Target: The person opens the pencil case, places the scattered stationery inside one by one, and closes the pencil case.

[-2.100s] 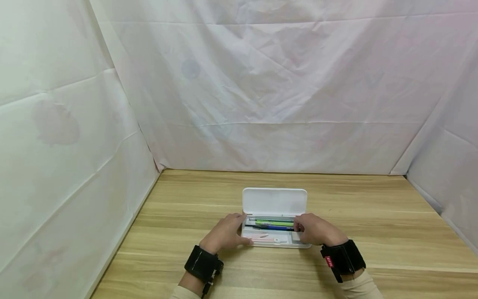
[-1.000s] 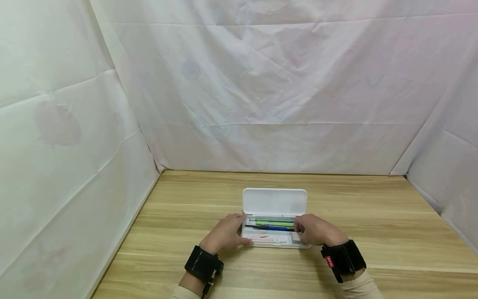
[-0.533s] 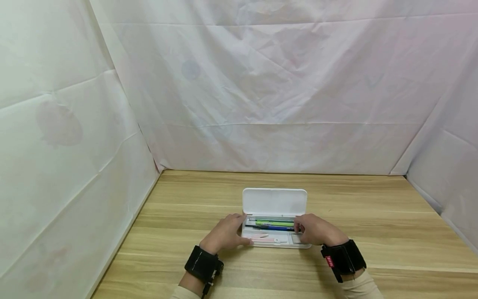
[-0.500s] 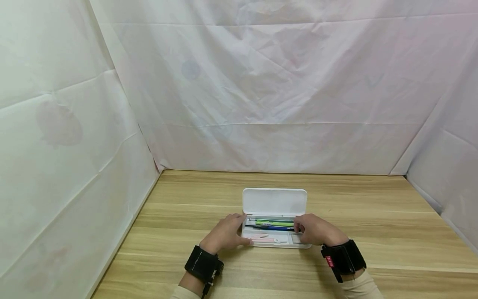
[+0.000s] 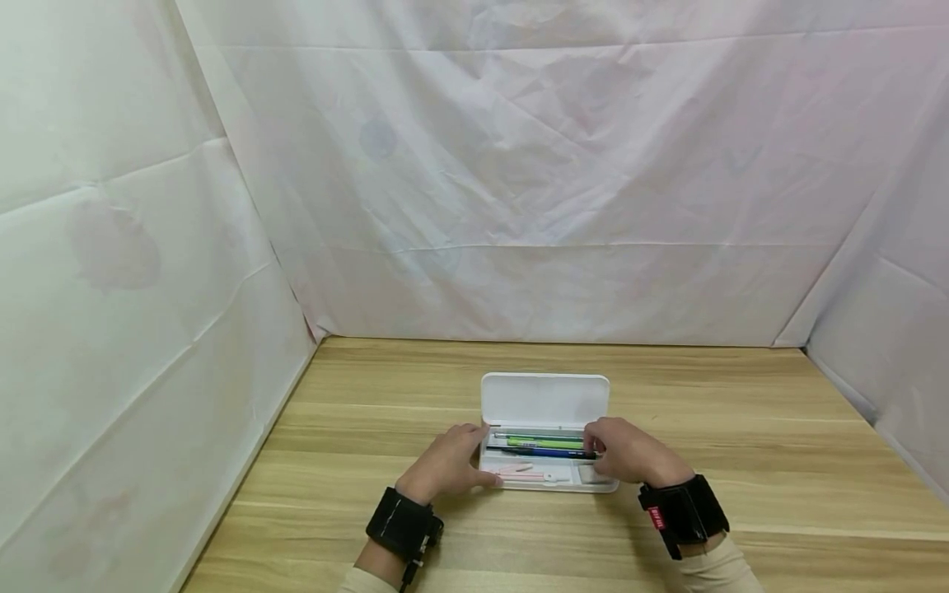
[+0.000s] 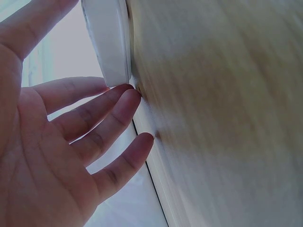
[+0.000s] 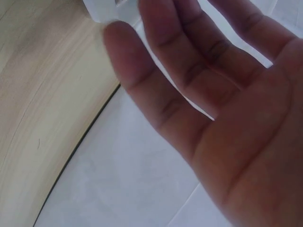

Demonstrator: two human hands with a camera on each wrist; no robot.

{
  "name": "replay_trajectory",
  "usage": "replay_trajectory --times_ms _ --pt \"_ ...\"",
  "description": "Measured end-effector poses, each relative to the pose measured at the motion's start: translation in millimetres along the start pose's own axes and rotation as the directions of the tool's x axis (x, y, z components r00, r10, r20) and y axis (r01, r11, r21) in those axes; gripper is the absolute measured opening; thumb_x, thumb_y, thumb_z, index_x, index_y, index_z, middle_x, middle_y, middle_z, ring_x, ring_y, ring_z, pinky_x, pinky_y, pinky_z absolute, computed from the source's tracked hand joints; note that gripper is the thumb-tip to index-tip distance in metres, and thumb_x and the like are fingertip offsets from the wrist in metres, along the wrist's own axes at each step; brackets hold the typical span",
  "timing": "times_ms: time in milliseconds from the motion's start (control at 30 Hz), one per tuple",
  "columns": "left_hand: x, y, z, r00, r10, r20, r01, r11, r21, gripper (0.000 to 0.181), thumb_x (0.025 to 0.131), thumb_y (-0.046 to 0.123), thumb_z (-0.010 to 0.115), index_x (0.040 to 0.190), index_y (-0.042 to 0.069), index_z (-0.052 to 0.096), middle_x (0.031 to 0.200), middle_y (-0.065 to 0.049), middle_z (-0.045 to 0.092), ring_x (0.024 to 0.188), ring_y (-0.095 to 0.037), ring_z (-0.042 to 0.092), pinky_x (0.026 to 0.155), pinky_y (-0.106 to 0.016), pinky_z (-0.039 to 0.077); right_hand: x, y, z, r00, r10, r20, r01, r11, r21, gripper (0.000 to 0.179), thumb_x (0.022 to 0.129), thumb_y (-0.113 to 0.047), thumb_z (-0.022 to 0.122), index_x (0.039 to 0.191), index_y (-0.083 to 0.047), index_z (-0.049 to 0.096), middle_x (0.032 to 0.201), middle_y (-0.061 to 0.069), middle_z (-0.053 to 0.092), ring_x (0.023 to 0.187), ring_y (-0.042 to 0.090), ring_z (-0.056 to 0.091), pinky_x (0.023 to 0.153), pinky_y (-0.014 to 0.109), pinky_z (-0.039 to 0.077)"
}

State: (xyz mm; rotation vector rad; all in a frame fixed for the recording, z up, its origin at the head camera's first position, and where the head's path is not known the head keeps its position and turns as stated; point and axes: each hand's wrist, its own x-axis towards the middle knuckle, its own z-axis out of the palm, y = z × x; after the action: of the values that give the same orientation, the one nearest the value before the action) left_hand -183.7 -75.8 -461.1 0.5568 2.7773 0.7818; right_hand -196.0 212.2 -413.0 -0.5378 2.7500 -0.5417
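A white pencil case (image 5: 544, 486) lies with its lid (image 5: 544, 399) raised in the head view. In its back compartment are a dark green pen (image 5: 541, 437), a light green pen (image 5: 544, 444) and a blue pen (image 5: 552, 453) with black ends. Slim pink-and-white pieces (image 5: 526, 476) and a whitish block (image 5: 588, 473) occupy the front. My left hand (image 5: 448, 465) spans the case's left end, fingers nearly straight, thumb at the front rim. At the right end my right hand (image 5: 630, 451) has its fingertips over the pens' ends; I cannot tell whether it pinches one.
The wood-grain table (image 5: 400, 379) stretches around the case. White cloth hangs as a back wall (image 5: 549, 181), a left wall (image 5: 133, 346) and a right wall (image 5: 912, 329). Both wrists wear black straps, the left strap (image 5: 404, 523) and the right strap (image 5: 682, 515).
My right hand has shifted slightly back and up, so more of the whitish block and the blue pen's black end shows. The left hand and the case have stayed put.
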Motion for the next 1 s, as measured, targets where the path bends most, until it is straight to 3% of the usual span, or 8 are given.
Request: replay_trajectory --times_ms 133,233,467,633,767,1000 --pt "0.0 0.1 0.1 1.0 0.002 0.001 -0.002 1.0 -0.001 0.085 0.078 0.043 0.083 0.148 0.01 0.047 0.142 -0.011 0.054 0.133 -0.028 0.048 0.111 -0.046 0.042 0.8 1.5 -1.6 0.995 -0.044 -0.095 0.042 0.999 -0.025 0.012 0.081 0.0 0.071 0.089 -0.007 0.065 0.085 0.002 0.057 0.078 0.018 0.051 0.068 0.034 0.049" --pt "-0.1 0.2 0.1 1.0 0.005 0.0 -0.005 1.0 -0.003 0.085 0.078 0.042 0.083 0.148 0.009 0.047 0.142 -0.011 0.054 0.133 -0.028 0.048 0.111 -0.046 0.042 1.3 3.0 -3.1 0.975 -0.11 -0.196 0.098 0.993 -0.069 0.008 0.083 -0.002 0.068 0.089 -0.006 0.066 0.088 0.002 0.059 0.081 0.017 0.055 0.072 0.035 0.053" --pt "-0.2 0.3 0.0 1.0 0.012 -0.004 -0.012 1.0 0.001 0.084 0.078 0.043 0.083 0.147 0.01 0.048 0.14 -0.01 0.055 0.131 -0.027 0.049 0.11 -0.045 0.044 3.1 4.3 -1.7 0.883 -0.17 -0.437 0.134 0.984 -0.113 0.018 0.087 -0.008 0.072 0.103 -0.003 0.068 0.105 0.009 0.061 0.097 0.025 0.061 0.082 0.043 0.059" --pt "-0.7 0.7 -0.3 1.0 0.014 -0.006 -0.014 1.0 0.001 0.084 0.078 0.043 0.083 0.147 0.01 0.048 0.14 -0.011 0.055 0.131 -0.027 0.05 0.109 -0.045 0.044 5.2 4.6 -2.1 0.826 -0.193 -0.53 0.147 0.981 -0.128 0.035 0.087 -0.008 0.073 0.12 0.002 0.064 0.12 0.019 0.058 0.113 0.034 0.055 0.094 0.052 0.053" --pt "-1.2 1.2 -0.6 1.0 0.01 -0.004 -0.01 1.0 0.004 0.085 0.078 0.042 0.083 0.147 0.008 0.047 0.141 -0.012 0.055 0.131 -0.028 0.05 0.109 -0.045 0.044 7.7 7.3 -0.5 0.816 -0.198 -0.543 0.145 0.98 -0.139 0.047 0.087 -0.005 0.071 0.13 0.005 0.058 0.133 0.025 0.053 0.124 0.041 0.049 0.1 0.059 0.046" --pt "-2.3 3.0 -2.5 1.0 0.01 -0.004 -0.01 1.0 -0.001 0.085 0.079 0.042 0.083 0.147 0.007 0.047 0.141 -0.013 0.055 0.131 -0.029 0.05 0.109 -0.046 0.044 11.5 9.8 4.0 0.836 -0.182 -0.517 0.127 0.982 -0.14 0.054 0.086 -0.006 0.071 0.136 0.006 0.053 0.144 0.029 0.045 0.132 0.045 0.044 0.106 0.06 0.042"
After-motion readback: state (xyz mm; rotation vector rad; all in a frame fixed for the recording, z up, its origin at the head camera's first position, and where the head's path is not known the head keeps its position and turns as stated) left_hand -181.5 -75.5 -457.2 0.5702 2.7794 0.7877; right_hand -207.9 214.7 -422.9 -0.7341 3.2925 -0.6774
